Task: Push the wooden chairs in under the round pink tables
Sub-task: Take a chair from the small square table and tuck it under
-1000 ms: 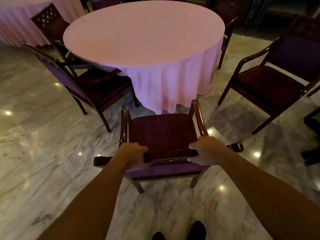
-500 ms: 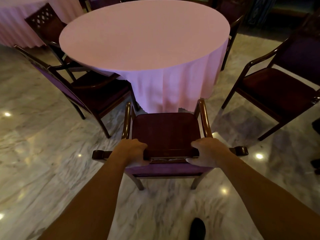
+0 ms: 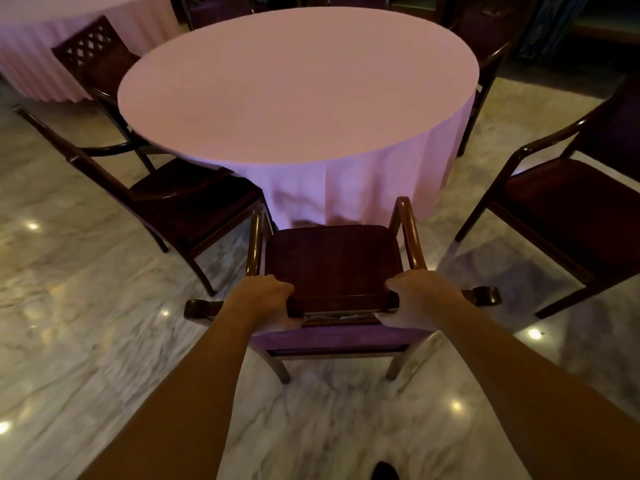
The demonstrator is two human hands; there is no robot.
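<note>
Hands are closed on the top rail of a wooden chair (image 3: 332, 265), which is seen from behind and above: the left hand (image 3: 266, 299) is wrapped around the rail near its left end and the right hand (image 3: 420, 299) around it near its right end, fingers curled over the front edge. Both forearms are stretched forward from the bottom of the view. The chair's dark red seat is pointed at the round pink table (image 3: 298, 88), and its front edge is met by the hanging folds of the tablecloth (image 3: 346, 192), with the curved armrests reaching just to the cloth. A second chair (image 3: 180, 199) is set to the left, angled toward the table with its seat partly under the rim. A third chair (image 3: 568, 202) is placed to the right, well apart from the table. A lattice-backed chair (image 3: 93, 53) is seen at the far left, between this table and another pink table (image 3: 45, 39) in the upper left corner. A glossy marble floor (image 3: 86, 323) is spread under everything, dotted with reflected lights.
</note>
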